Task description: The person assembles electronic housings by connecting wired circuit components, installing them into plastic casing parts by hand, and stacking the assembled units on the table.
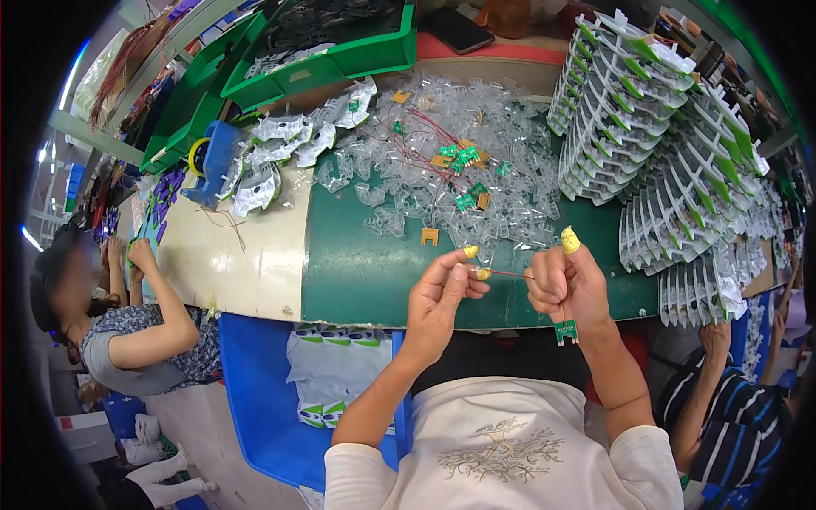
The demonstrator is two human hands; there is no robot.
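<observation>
My left hand (438,297) is closed in a pinch, with yellow tape on its fingertips. It grips one end of a thin red wire (508,274). A clear plastic bit shows at those fingertips, but I cannot tell whether it is held. My right hand (569,280) is closed around the other stretch of wire, its taped yellow thumb pointing up. Below its fingers hangs a small green circuit board (565,332). Just beyond both hands lies a heap of clear plastic clips (391,223), with green boards (466,157), tan connectors (430,236) and red wires on top.
At right stand tall stacks of grey-and-green plastic housings (595,127). Green bins (331,66), a blue tape dispenser (212,161) and loose housings (257,189) are at left. A phone (457,31) lies at the back. A blue bin (263,408) sits below the table edge. Co-workers sit on both sides.
</observation>
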